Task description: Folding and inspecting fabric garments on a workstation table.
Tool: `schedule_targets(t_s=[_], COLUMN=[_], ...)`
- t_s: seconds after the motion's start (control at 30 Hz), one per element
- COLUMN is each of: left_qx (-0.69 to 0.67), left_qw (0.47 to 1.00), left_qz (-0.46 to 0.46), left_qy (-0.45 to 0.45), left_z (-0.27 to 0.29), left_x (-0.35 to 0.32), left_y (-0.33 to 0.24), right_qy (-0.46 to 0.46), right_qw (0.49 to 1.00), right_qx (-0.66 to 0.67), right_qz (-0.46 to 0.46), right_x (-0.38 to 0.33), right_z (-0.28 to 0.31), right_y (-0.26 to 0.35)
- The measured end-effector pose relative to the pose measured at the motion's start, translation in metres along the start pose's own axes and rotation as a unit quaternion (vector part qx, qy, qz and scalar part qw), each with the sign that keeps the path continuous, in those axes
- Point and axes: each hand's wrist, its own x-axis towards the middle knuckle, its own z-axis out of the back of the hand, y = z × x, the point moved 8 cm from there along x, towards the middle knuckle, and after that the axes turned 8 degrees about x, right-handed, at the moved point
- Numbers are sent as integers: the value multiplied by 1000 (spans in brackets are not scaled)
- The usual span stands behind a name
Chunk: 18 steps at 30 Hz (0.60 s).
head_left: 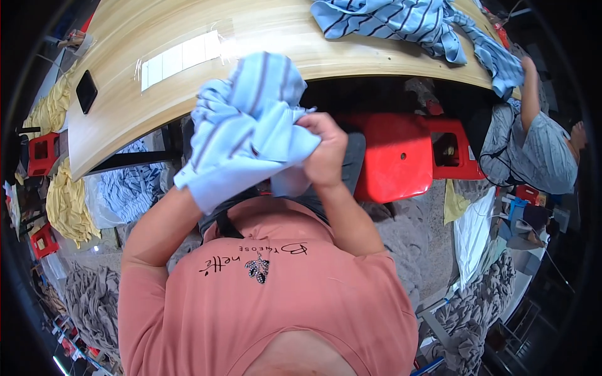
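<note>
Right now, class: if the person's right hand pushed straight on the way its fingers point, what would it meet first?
The right hand points leftward into the bunched light-blue striped garment it already grips, so it would press deeper into that cloth first. The left hand is hidden beneath the fabric, probably next; depth is unclear.

Pale-blue garment (248, 128) (dark stripes)

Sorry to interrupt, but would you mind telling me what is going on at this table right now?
A person in a pink shirt holds a bunched light-blue striped garment up in front of the chest, at the edge of a wooden table. The right hand grips its fabric; the left hand is hidden inside the cloth. Another striped garment lies on the table's far side, where a co-worker's arm reaches it.
</note>
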Motion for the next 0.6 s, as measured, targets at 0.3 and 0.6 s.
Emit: schedule_targets(t_s=[0.3, 0.6], left_qx=[-511, -442], left_qw=[859, 853], left_qz=[-11, -186], left_qy=[21, 204], left_z=[-66, 12], left_x=[-22, -69], left_y=[-19, -16], right_qy=[-7, 215], right_qw=[995, 974], right_qx=[-9, 8], right_qz=[-94, -69], right_x=[14, 15], right_z=[39, 8], right_y=[-30, -1])
